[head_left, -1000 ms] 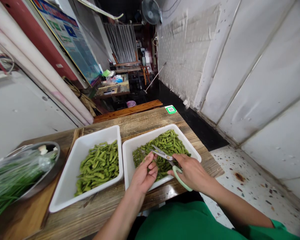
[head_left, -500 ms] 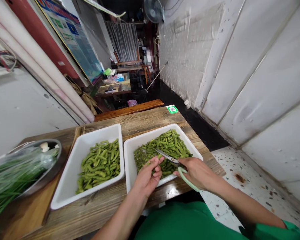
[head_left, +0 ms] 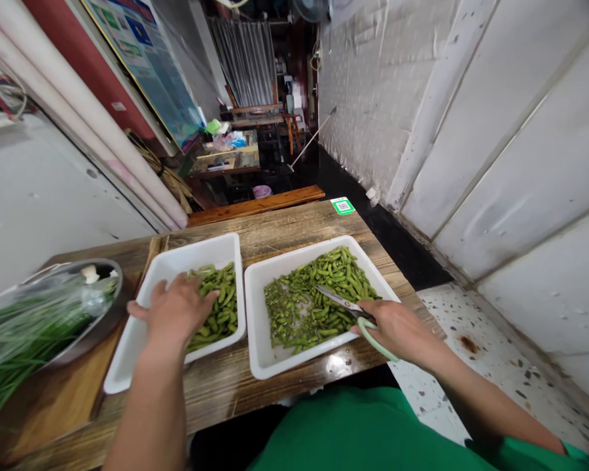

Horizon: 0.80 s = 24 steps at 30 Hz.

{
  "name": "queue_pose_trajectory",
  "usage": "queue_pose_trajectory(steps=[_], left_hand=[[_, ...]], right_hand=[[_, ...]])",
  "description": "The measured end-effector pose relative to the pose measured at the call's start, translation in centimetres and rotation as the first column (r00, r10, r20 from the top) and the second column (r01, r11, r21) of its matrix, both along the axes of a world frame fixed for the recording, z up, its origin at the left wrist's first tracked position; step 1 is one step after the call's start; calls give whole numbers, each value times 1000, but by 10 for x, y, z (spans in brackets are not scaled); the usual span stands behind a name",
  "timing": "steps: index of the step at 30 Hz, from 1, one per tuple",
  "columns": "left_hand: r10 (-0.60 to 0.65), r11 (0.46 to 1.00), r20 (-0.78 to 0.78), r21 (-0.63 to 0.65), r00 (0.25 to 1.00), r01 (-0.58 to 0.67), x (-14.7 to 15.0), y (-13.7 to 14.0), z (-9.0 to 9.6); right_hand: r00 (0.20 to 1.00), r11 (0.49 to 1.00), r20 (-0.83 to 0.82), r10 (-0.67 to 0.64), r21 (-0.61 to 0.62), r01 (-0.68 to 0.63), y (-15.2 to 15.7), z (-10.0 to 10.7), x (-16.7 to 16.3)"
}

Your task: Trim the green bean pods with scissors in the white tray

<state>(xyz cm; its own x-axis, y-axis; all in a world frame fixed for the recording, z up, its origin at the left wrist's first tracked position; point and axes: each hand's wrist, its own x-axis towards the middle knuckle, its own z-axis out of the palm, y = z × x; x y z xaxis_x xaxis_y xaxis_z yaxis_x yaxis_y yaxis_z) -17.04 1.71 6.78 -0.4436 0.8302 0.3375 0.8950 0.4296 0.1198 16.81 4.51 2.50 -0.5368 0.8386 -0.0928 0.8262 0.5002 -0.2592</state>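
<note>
My left hand (head_left: pixel 177 311) is over the left white tray (head_left: pixel 120 366), its fingers spread, hiding part of the green edamame pods (head_left: pixel 220 307) lying there. Whether a fingertip touches the pods I cannot tell. In my right hand (head_left: pixel 392 327) is a pair of scissors (head_left: pixel 338 299) with pale green handles, the blades pointing left above the right white tray (head_left: pixel 258 356). That tray holds a heap of edamame pods (head_left: pixel 336 271), with small trimmed bits (head_left: pixel 285 320) scattered in liquid on its left side.
A metal bowl (head_left: pixel 120 304) with bagged green stalks (head_left: pixel 34 333) stands on a wooden board (head_left: pixel 59 425) at the left. A green QR-code card (head_left: pixel 342 206) lies at the wooden table's (head_left: pixel 285 226) far corner. Beyond are a bench (head_left: pixel 260 206) and another table (head_left: pixel 226 162). Panelled wall is on the right.
My left hand has moved left from the scissors' tips to over the left tray, its fingers now spread. The scissors stay in my right hand above the right tray. The view has tilted slightly down.
</note>
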Motion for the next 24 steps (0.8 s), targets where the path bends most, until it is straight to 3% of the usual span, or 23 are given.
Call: queue_pose_trajectory(steps=[1,3,4,5,6,7,9,12,15,17,20,24], left_hand=[[-27,1000,-20,-9,999,27,1,2,-2],[-196,980,45,-8,980,197,15,8,-11],[-346,932,161,-50,924,358,26,11,-18],[-468,846,323,-104,823,522,39,14,-26],[-493,782,467,-130,734,609,52,17,-35],[-457,764,575,-137,679,631,65,19,-44],[-349,817,687,-109,637,566,83,23,-62],[-273,892,721,-58,637,448,91,28,-81],[-288,867,721,-83,630,491,84,31,-84],[-316,826,752,-82,578,558,82,32,-79],[-273,806,897,16,349,591,90,30,-68],[-144,920,982,179,-125,350,111,24,-57]], right_hand=[[1000,1000,-1,-8,5,8,0,-1,-1],[1000,1000,-1,-15,15,15,1,-3,-1],[1000,1000,-2,-14,18,14,2,-3,-2],[1000,1000,-3,-11,18,11,2,-3,-2],[1000,1000,-2,-8,15,8,2,-4,-2],[1000,1000,-1,-7,10,7,2,-3,-1],[1000,1000,-1,-10,0,10,2,-3,-1],[1000,1000,-15,-15,-5,15,2,-3,0],[999,1000,-34,-17,-10,17,2,-3,0],[998,1000,-54,-25,-20,24,1,-4,0],[989,999,-145,-35,-23,32,-1,-4,-2],[967,998,-254,-19,-56,5,-2,3,-5]])
